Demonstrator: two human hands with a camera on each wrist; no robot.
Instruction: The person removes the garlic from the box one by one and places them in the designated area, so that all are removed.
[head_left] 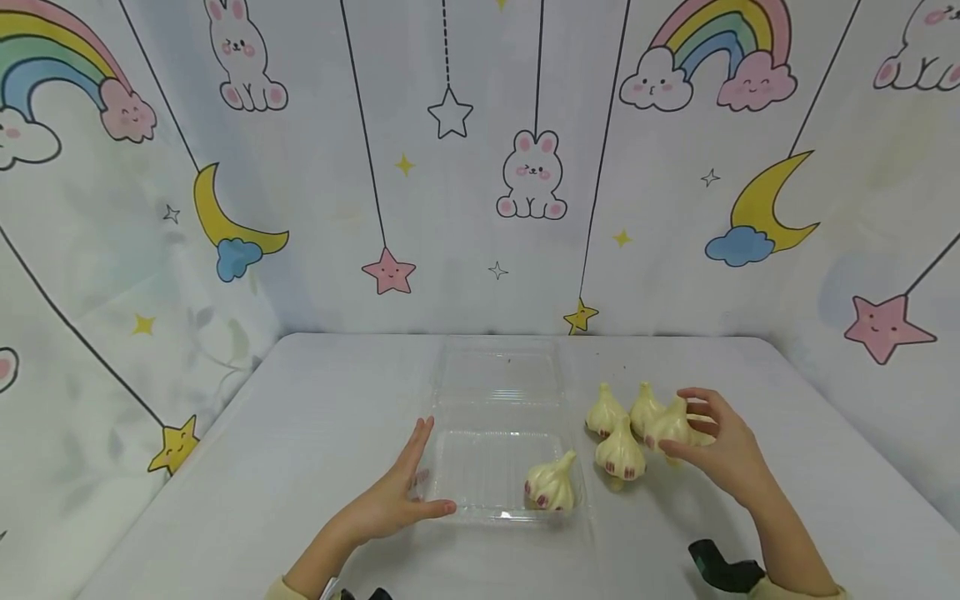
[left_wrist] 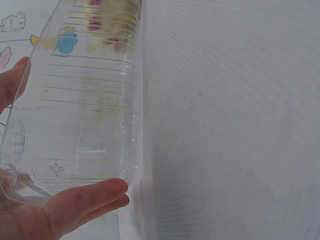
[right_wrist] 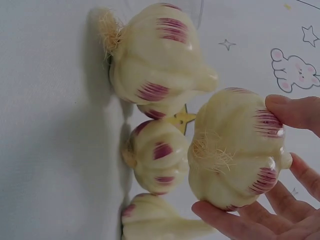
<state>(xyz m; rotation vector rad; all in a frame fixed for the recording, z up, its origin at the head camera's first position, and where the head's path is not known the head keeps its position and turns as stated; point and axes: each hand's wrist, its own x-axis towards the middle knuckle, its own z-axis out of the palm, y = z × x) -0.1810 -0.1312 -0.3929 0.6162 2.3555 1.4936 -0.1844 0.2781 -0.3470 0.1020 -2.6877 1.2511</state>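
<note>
My right hand (head_left: 723, 450) grips a cream garlic bulb (right_wrist: 235, 155) with purple streaks between thumb and fingers. In the right wrist view its root end, with stringy fibres, faces the camera, and it looks lifted off the table. Other garlic bulbs (head_left: 621, 452) stand close by, one partly behind the right hand. My left hand (head_left: 386, 500) rests against the near left corner of a clear plastic clamshell box (head_left: 480, 514), thumb and fingers spread along its walls. Inside the box's near right corner lies one garlic bulb (head_left: 551, 483).
The box's clear lid (head_left: 495, 371) lies folded back toward the far table edge. A white table (head_left: 337, 400) spreads under everything, with a patterned curtain (head_left: 465, 192) behind it. A dark strap-like piece (head_left: 723, 568) sits at the right wrist.
</note>
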